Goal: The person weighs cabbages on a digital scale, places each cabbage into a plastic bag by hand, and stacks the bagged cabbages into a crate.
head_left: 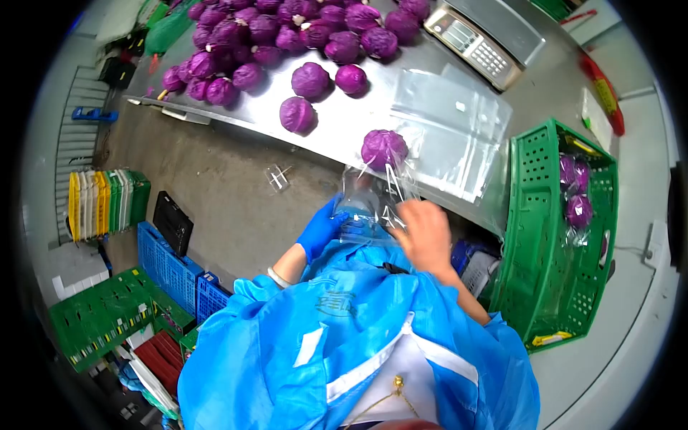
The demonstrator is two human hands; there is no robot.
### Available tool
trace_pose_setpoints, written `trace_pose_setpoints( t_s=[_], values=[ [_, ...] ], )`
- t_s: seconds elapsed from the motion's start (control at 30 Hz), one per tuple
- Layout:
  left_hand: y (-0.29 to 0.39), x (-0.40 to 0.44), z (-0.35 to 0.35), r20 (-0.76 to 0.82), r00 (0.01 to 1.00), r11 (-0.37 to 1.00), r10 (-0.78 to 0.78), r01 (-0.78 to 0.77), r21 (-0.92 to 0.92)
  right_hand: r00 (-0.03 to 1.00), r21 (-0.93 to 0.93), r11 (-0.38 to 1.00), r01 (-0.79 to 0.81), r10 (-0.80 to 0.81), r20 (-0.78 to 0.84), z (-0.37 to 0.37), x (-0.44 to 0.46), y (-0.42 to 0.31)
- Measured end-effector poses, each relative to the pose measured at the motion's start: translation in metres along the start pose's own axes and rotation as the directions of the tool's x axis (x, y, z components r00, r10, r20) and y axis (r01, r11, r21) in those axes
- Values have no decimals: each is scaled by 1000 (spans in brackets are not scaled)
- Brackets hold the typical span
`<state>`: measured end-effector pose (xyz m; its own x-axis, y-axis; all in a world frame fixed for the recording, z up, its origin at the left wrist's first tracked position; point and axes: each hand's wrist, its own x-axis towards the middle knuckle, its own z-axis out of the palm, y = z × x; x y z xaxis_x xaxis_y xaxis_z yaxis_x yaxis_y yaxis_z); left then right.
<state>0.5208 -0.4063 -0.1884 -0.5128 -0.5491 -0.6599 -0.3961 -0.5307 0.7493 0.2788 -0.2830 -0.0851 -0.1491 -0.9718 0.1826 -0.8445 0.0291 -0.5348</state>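
A clear plastic bag [362, 192] hangs at the table's near edge, in front of my body. My left hand [322, 228], in a blue glove, grips the bag's left side, its fingers partly behind the film. My bare right hand [428, 235] is closed on the bag's right side, fingers bent. Just above the bag, at the table edge, sits a red cabbage [384, 148]; film touches its lower part, and I cannot tell how far inside the bag it is. Flat clear plastic bags [459, 129] lie on the metal table to the right of it.
Many red cabbages [269, 29] are heaped at the table's far left, with several loose ones nearer. A digital scale [473, 46] stands at the back right. To my right, a green crate [527, 236] holds bagged cabbages [579, 211]. Blue crates [168, 269] stand on the floor at left.
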Motion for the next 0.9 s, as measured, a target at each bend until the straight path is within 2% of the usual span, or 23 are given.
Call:
trace_pose_setpoints(
  t_s=[0.03, 0.13, 0.2, 0.23, 0.27, 0.3, 0.33, 0.37, 0.4, 0.43, 0.47, 0.53, 0.57, 0.67, 0.73, 0.77, 0.83, 0.87, 0.9],
  values=[
    [11, -6, 1, 26, 999, 997, -26, 28, -77, 987, 86, 983, 163, -163, 1, 18, 4, -13],
    [49, -26, 10, 66, 996, 961, -59, 75, -267, 935, 205, 938, 278, -313, 166, 64, 21, -44],
    [37, -33, 14, 21, 1000, 991, -17, 19, -133, 891, 202, 933, 298, -348, 291, 79, 13, -44],
    [30, -33, 16, 11, 1000, 998, 1, 0, -65, 858, 307, 902, 304, -399, 323, 72, 6, -42],
    [27, -29, 7, -11, 993, 992, -114, 115, 44, 822, 410, 861, 300, -451, 347, 59, -2, -36],
    [22, -24, -1, -5, 996, 995, -89, 89, 39, 783, 508, 812, 287, -504, 364, 45, -7, -30],
    [15, -17, -7, 1, 998, 997, -63, 63, 34, 828, 478, 837, 266, -453, 331, 37, -18, -17],
    [10, -11, -14, 7, 999, 999, -37, 37, 28, 859, 355, 907, 228, -359, 365, 33, -36, 0],
    [8, -8, -21, 81, 996, 998, 22, -27, 60, 893, 350, 921, 168, -293, 341, 32, -36, 5],
    [5, -4, -19, 100, 995, 999, 21, -23, 23, 923, 346, 933, 94, -212, 322, 30, -38, 6],
    [1, -1, -17, 119, 993, 1000, 20, -18, -14, 952, 385, 919, 91, -193, 236, 33, -37, 1],
    [-6, -2, -10, 102, 994, 993, 25, -14, -113, 969, 335, 928, 165, -216, 119, 45, -11, -28],
    [5, -6, -7, 86, 996, 995, 5, 3, -97, 970, 306, 929, 209, -237, 56, 54, 3, -39],
    [33, -24, -1, 44, 998, 994, -52, 56, -89, 902, 80, 977, 200, -215, 375, 104, 16, -42],
    [20, -21, -6, 34, 997, 989, -68, 71, -127, 849, 192, 936, 294, -348, 398, 97, 13, -41],
    [1, -11, -13, 3, 1000, 998, 17, -17, -67, 817, 249, 909, 336, -412, 403, 90, 11, -37],
    [-42, 15, -31, -43, 981, 980, 190, -187, 62, 831, 333, 887, 320, -431, 350, 60, -4, -19],
    [-14, 4, -27, -12, 999, 998, 46, -46, -35, 831, 221, 919, 328, -391, 396, 45, -24, 3],
    [-7, 2, -28, 7, 997, 987, 77, -77, 138, 831, 101, 935, 339, -348, 435, 28, -51, 31]
  ],
)
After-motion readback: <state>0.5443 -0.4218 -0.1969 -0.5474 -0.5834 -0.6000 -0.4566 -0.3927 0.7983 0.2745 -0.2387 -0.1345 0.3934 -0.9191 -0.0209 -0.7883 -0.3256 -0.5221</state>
